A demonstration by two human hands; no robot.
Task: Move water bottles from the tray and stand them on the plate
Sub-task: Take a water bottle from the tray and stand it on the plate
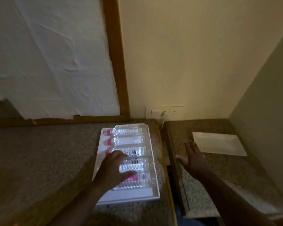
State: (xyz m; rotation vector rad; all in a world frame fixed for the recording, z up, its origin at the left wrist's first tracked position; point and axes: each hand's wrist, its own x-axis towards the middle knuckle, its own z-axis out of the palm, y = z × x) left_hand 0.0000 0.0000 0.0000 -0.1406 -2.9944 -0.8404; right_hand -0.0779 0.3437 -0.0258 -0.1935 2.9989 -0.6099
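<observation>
A white tray [151, 195] lies on the left granite counter. Several clear water bottles [129, 141] with pink caps and labels lie flat in it, side by side. My left hand [111, 170] hovers over the near bottles with spread fingers and covers part of them; whether it touches them I cannot tell. A flat white rectangular plate [219, 143] rests on the right counter with nothing on it. My right hand [194, 159] is open, fingers apart, over the right counter just left of the plate.
A dark gap [171, 176] separates the two granite counters. A wall with a switch plate [165, 112] and a white cable stands behind them. A wood-framed panel covered in white paper [55, 62] rises at the back left. A side wall bounds the right counter.
</observation>
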